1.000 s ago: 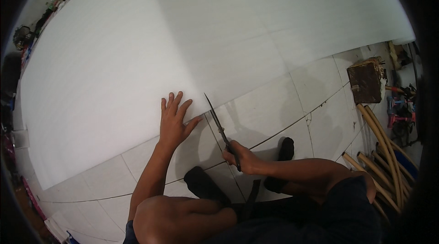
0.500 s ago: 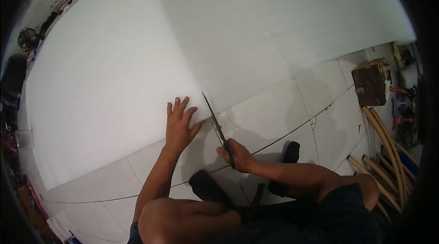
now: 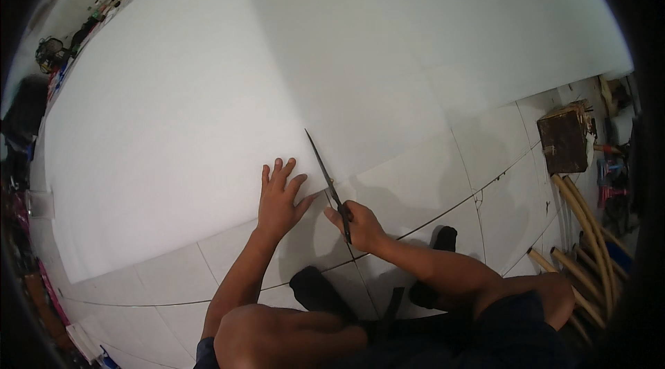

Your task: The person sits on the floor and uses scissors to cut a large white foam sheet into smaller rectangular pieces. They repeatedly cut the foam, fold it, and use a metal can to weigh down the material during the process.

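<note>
A large thin white sheet [image 3: 159, 113] is spread over the tiled floor, its near edge running just in front of me. My left hand [image 3: 279, 199] lies on that edge with the fingers spread, the thumb pointing toward the scissors. In my right hand [image 3: 361, 228] is a pair of long dark scissors [image 3: 327, 176], gripped by the handles. One blade lies over the sheet, its tip pointing away from me; the second blade can hardly be made out, so part of it may be under the sheet.
White floor tiles [image 3: 409, 189] with dark joints show between me and the sheet. A brown box [image 3: 564, 139] stands at the right, with several tan tubes [image 3: 585, 237] below it. Assorted items line the left side. My dark-covered feet [image 3: 318, 293] are close to the sheet's edge.
The scissor blades have come closer together; half a second ago the second blade showed apart from the first. My left hand stays spread on the sheet. The whole view has shifted slightly.
</note>
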Demonstrator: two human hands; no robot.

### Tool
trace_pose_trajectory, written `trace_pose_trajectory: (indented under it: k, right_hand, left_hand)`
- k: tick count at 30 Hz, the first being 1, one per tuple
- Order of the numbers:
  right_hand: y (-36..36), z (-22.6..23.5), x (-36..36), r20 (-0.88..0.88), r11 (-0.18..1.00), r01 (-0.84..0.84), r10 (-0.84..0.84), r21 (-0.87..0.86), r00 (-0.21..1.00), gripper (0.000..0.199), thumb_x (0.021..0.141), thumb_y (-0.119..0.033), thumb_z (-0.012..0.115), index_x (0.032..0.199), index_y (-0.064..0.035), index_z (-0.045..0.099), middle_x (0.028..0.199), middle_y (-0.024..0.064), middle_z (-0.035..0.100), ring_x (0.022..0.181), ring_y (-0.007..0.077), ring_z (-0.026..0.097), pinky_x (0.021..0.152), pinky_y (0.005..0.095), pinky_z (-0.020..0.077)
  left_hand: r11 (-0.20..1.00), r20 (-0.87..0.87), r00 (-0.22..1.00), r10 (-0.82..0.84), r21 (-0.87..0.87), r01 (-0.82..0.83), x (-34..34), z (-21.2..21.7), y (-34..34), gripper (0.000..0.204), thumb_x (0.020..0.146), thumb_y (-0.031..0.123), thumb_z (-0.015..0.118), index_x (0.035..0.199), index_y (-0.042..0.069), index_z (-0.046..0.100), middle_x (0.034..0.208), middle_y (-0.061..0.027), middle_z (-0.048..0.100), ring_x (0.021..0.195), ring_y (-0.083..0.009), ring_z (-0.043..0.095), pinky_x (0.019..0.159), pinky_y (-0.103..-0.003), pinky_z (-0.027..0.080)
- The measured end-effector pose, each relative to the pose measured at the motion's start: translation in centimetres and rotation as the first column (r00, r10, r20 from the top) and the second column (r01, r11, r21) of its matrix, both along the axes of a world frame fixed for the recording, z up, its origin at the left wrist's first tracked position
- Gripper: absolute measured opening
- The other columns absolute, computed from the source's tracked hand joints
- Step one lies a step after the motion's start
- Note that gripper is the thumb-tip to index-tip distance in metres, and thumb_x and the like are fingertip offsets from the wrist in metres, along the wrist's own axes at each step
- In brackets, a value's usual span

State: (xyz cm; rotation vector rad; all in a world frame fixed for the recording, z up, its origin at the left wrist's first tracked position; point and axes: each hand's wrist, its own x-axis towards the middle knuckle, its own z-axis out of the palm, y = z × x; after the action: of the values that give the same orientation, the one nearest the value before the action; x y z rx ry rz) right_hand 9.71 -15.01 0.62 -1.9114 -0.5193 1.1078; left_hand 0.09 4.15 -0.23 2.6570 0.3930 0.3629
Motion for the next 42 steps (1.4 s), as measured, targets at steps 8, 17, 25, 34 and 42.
trace_pose_trajectory:
  k: [8,17,25,34,42]
  right_hand:
    - [4.2,1.3,2.9,-0.11,0.999,0.027,-0.032,-0.044,0.993,0.058,0.088,-0.061,0.062,0.075,-0.0054,0.052,0.056,0.0005,0.048,0.048,0.0106,0.048,0.046,0.0257,0.0389]
    - [5.5,3.2,3.8,-0.147,0.999,0.05,-0.051,-0.005,0.988,0.06,0.087,-0.061,0.064,0.072,-0.0039,0.053,0.052,0.0032,0.048,0.044,0.0117,0.047,0.043,0.0261,0.0381]
    - [9.1,2.4,6.1,0.006,0.999,0.047,-0.047,-0.004,0.999,0.065,0.085,-0.065,0.063,0.073,-0.0017,0.055,0.056,0.0038,0.05,0.043,0.0136,0.049,0.042,0.0277,0.0405]
    - [14.2,4.4,9.3,-0.235,0.998,0.063,-0.067,-0.023,0.97,0.067,0.082,-0.068,0.063,0.068,-0.0041,0.051,0.057,0.0049,0.051,0.047,0.0155,0.052,0.041,0.0294,0.0382]
    - [15.9,3.0,9.8,-0.142,0.995,0.082,-0.073,0.059,0.987,0.065,0.083,-0.068,0.062,0.066,-0.0069,0.05,0.055,0.0032,0.047,0.045,0.0139,0.049,0.04,0.0296,0.0372]
  left_hand:
    - [1.0,-0.009,1.0,0.006,-0.003,-0.006,0.0,0.2,0.0,0.044,0.075,0.027,0.08,0.112,0.009,0.063,0.139,-0.0172,0.047,0.135,-0.0412,0.04,0.112,-0.061,0.024]
    - [1.0,-0.006,1.0,-0.001,-0.006,0.001,0.1,0.6,-0.2,0.045,0.075,0.027,0.08,0.111,0.008,0.061,0.137,-0.0196,0.047,0.133,-0.0428,0.041,0.111,-0.062,0.024]
    - [1.0,0.003,1.0,-0.019,-0.023,0.019,0.3,1.0,-0.2,0.046,0.076,0.026,0.081,0.111,0.009,0.056,0.137,-0.0193,0.046,0.132,-0.0453,0.041,0.109,-0.064,0.025]
    - [1.0,-0.014,1.0,-0.006,0.007,0.006,0.1,1.0,-0.1,0.045,0.077,0.033,0.079,0.111,0.008,0.062,0.135,-0.0192,0.048,0.131,-0.0426,0.043,0.11,-0.062,0.026]
    - [1.0,-0.006,1.0,-0.013,-0.003,0.013,0.0,1.0,0.0,0.047,0.077,0.033,0.08,0.111,0.007,0.06,0.135,-0.0202,0.047,0.131,-0.0447,0.042,0.109,-0.063,0.026]
